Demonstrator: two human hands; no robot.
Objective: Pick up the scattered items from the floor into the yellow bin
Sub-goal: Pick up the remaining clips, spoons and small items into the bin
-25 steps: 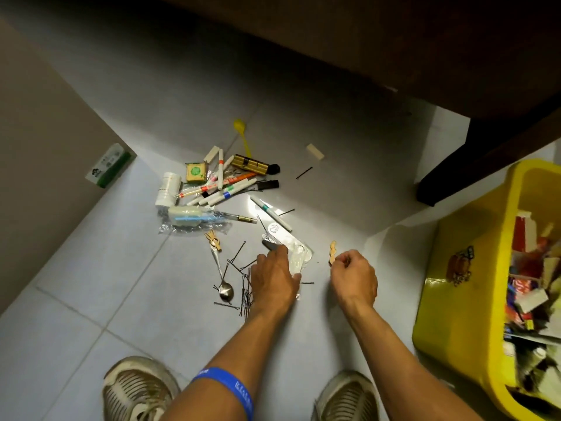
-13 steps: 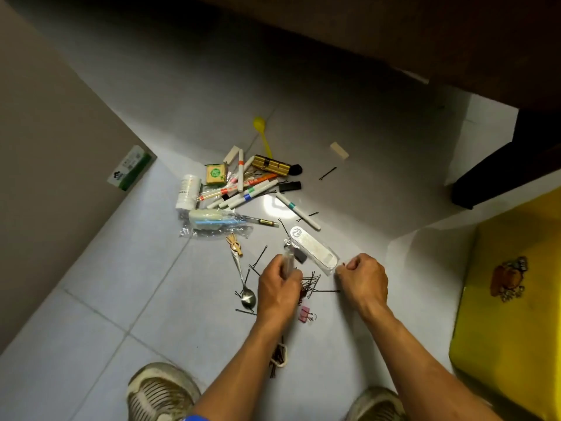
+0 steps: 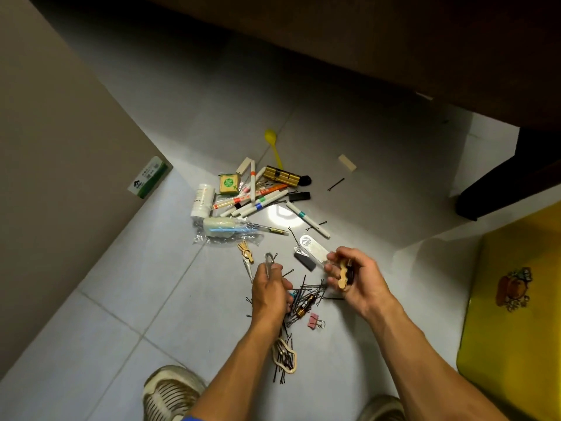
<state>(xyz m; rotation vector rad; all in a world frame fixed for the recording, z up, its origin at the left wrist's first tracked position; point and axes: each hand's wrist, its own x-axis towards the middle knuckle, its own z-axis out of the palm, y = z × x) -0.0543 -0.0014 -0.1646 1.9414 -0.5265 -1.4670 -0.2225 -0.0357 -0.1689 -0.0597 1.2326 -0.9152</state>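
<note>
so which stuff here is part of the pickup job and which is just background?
Job:
- yellow bin
- markers
- hairpins
- pink binder clip
- yellow spoon
- brass lock cylinder
- white bottle
- left hand, gripping a clear item
- right hand, holding a small wooden piece

Background:
- green-and-white box by the wall
- shoes
- dark furniture

Grey tiled floor; beige wall at left; dark wooden furniture along top; two worn sneakers at bottom edge.
</note>
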